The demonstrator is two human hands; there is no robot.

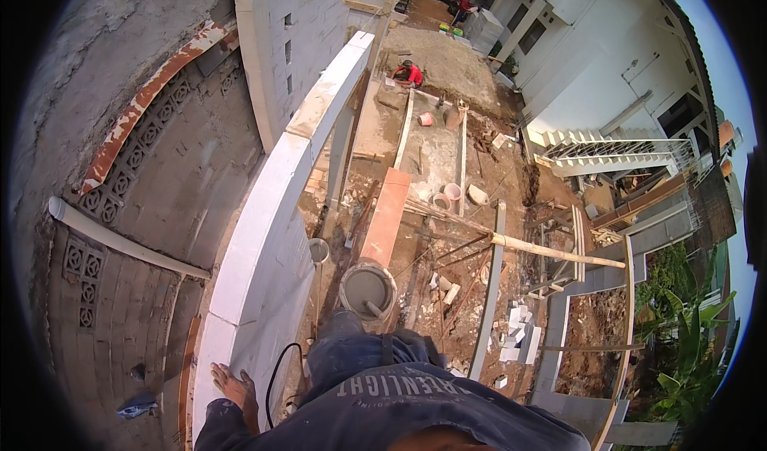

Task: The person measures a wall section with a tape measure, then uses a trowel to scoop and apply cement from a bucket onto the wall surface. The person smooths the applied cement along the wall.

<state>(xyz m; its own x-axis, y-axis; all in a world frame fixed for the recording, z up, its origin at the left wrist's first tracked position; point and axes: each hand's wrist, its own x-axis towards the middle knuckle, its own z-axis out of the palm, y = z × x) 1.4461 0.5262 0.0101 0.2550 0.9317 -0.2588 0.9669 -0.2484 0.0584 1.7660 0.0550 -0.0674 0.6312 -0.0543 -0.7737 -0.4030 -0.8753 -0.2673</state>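
Observation:
My left hand (237, 390) lies on the top of a white block wall (264, 187), its fingers stretched out and nothing held in them. The wall curves away from me, with joints between its pale blocks. My right hand is out of sight. In front of my legs stands a round bucket (345, 298) of wet grey mortar, and a pale tool handle (375, 309) sticks out of it. An orange-brown plank (386, 215) runs away from the bucket's far side. Near my left arm a black cable (276, 375) loops beside the wall.
Far below, a person in red (411, 75) crouches near a wooden frame with buckets (453, 191). Another bucket (318, 250) hangs or stands beside the wall. Bamboo poles (559, 250) cross at right, above broken white blocks (519, 335). Left of the wall, a white pipe (128, 239) crosses the lower wall.

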